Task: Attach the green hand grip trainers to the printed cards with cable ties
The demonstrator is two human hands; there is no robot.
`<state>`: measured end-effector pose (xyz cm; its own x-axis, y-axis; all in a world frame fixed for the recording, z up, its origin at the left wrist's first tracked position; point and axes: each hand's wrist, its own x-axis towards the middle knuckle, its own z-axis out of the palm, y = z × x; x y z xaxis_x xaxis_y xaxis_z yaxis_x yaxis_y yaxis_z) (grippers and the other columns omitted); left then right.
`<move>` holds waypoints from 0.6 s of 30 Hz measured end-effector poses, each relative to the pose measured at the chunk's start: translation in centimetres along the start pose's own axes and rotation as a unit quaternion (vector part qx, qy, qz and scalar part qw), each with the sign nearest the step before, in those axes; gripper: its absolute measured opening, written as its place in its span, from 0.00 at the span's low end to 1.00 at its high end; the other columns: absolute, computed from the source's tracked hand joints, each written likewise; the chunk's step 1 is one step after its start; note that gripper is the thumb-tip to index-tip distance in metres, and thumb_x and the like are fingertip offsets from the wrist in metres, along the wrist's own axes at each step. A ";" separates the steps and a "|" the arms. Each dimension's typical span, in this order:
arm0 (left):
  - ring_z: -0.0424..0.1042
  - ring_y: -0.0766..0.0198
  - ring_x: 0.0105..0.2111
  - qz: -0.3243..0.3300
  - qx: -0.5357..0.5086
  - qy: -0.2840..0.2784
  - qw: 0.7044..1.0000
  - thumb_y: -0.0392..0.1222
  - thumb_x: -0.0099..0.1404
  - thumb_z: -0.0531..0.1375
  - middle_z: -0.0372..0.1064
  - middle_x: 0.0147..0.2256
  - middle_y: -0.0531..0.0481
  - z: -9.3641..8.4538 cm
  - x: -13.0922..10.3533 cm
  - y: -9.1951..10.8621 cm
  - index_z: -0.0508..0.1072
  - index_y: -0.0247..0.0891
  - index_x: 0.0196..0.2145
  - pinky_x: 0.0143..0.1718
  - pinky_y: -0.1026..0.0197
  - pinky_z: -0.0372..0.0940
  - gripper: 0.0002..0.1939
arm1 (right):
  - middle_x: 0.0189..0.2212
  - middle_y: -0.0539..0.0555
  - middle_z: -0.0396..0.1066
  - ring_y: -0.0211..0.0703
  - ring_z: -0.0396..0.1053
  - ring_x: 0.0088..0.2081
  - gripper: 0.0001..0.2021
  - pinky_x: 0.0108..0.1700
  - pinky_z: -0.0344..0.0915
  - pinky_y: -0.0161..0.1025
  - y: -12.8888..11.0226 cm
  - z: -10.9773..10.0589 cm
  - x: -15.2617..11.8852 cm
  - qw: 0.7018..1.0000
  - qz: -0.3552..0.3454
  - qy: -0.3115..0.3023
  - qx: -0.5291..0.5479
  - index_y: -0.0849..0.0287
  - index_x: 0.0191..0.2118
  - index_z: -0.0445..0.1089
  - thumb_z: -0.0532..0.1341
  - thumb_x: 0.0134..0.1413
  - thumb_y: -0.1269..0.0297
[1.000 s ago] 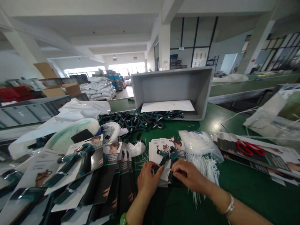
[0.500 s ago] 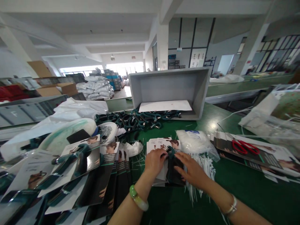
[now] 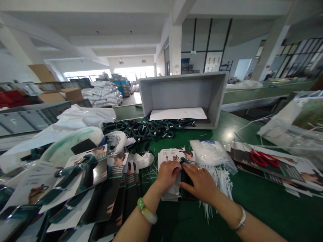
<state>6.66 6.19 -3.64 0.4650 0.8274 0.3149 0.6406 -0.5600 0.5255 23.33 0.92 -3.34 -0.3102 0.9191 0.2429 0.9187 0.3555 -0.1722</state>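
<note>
A stack of printed cards (image 3: 164, 154) lies on the green table, and a dark green item with a metal part (image 3: 185, 161) rests on its top card. My left hand (image 3: 168, 174) is at the left of this item, its fingers bent together near the metal part; whatever they grip is too small to make out. My right hand (image 3: 202, 181) lies over the item and the card's dark right half, fingers stretched out. White cable ties (image 3: 222, 178) fan out right of the stack, below a clear bag of white material (image 3: 208, 151).
Carded items (image 3: 75, 181) are piled at left. Loose dark green items (image 3: 141, 129) lie before a tipped grey crate (image 3: 184, 94). Red scissors (image 3: 264, 158) rest on more cards (image 3: 285, 168) at right, near a plastic bag (image 3: 292, 124).
My right hand has moved left, further over the item and closer to my left hand. My left hand has shifted only slightly.
</note>
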 end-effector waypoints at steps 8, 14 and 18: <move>0.67 0.56 0.37 0.035 0.181 -0.027 0.982 0.36 0.61 0.52 0.74 0.33 0.52 -1.2 -1.8 2.1 0.72 0.44 0.32 0.43 0.51 0.55 0.09 | 0.57 0.58 0.58 0.55 0.59 0.54 0.29 0.51 0.59 0.52 0.2 -0.1 -0.4 0.998 -0.028 -0.025 0.040 0.59 0.56 0.60 0.52 0.53 0.46; 0.66 0.59 0.43 0.059 0.056 0.004 0.997 0.36 0.60 0.53 0.68 0.48 0.49 -0.6 -3.4 0.8 0.70 0.44 0.45 0.45 0.55 0.60 0.15 | 0.47 0.63 0.68 0.50 0.65 0.49 0.20 0.49 0.60 0.47 9.5 -3.4 -2.1 0.977 0.124 0.166 -0.058 0.64 0.50 0.66 0.49 0.58 0.58; 0.65 0.58 0.46 -0.017 0.024 0.040 0.999 0.39 0.59 0.54 0.66 0.48 0.46 -0.3 -4.0 0.8 0.68 0.41 0.47 0.48 0.56 0.59 0.17 | 0.31 0.73 0.72 0.59 0.71 0.34 0.16 0.34 0.61 0.48 19.6 -7.9 -4.2 0.925 0.331 0.086 -0.168 0.72 0.37 0.73 0.54 0.51 0.65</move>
<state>5.14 2.47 -4.25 0.3937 0.8456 0.3606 0.6845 -0.5315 0.4990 44.59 2.69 -0.17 0.3634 0.8655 0.3446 0.9267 -0.3739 -0.0382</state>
